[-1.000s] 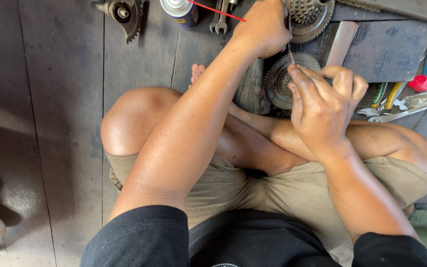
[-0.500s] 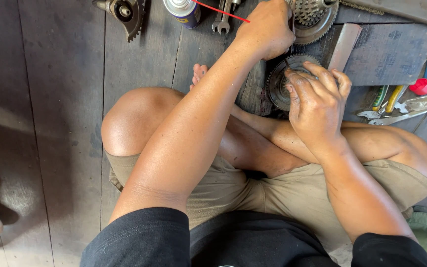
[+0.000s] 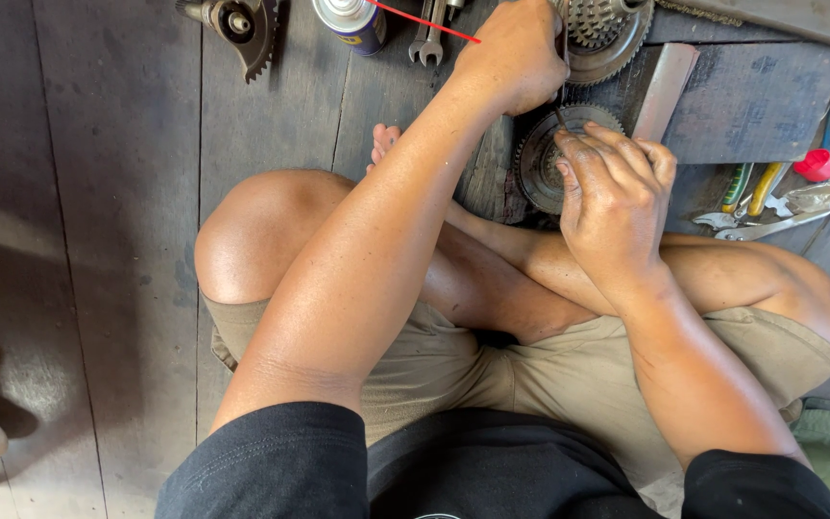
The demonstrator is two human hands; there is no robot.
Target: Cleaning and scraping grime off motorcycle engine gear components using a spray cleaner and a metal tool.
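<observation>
Left hand (image 3: pixel 521 53) grip closed around a thin tool (image 3: pixel 561 96); right hand (image 3: pixel 617 197) fingers pinch the round gear (image 3: pixel 542 159).

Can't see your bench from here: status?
Left hand gripping thin tool. Right hand fingers on round gear. Sprocket cluster close behind.

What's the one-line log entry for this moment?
left hand: gripping thin rod | right hand: fingertips on round gear | setting: wooden floor

The right hand (image 3: pixel 617 197) now sits lower on the round gear (image 3: pixel 542 159), covering more of it. Its fingers curl tighter than a second ago.
</observation>
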